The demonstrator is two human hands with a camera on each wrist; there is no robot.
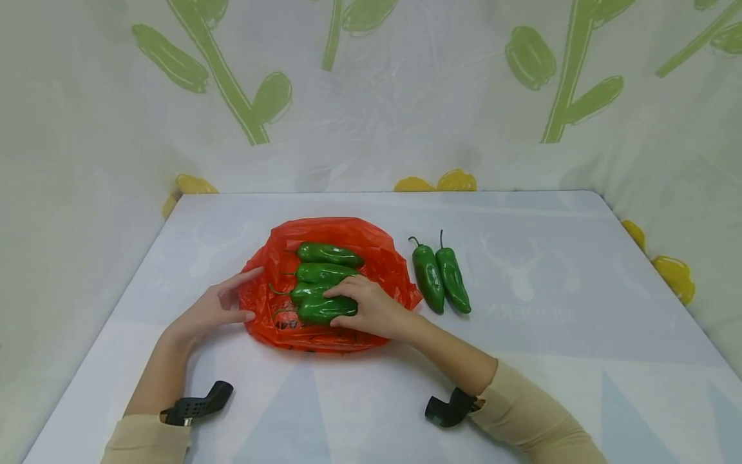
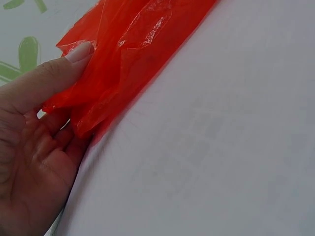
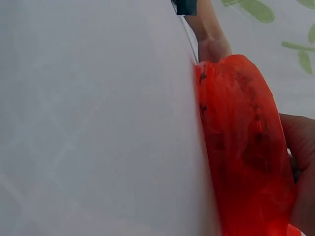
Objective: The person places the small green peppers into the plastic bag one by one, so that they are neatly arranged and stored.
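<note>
In the head view a red plastic bag (image 1: 324, 227) lies opened out, with several glossy green chili peppers (image 1: 329, 254) in a row inside it, stems to the left. My right hand (image 1: 373, 306) reaches over the bag's right side and grips the nearest green chili pepper (image 1: 315, 312) by its right end, thumb on the near side. At the bag's left edge, my left hand (image 1: 211, 309) touches the plastic with thumb and fingers spread. The left wrist view has the thumb against the red plastic (image 2: 133, 54); the other fingers are partly hidden behind it.
Two more green chili peppers (image 1: 428, 277) lie side by side on the white table (image 1: 551, 258), just right of the bag. Black wrist cameras sit on both forearms. A pale curtain (image 1: 406, 116) with green plant prints hangs behind the table.
</note>
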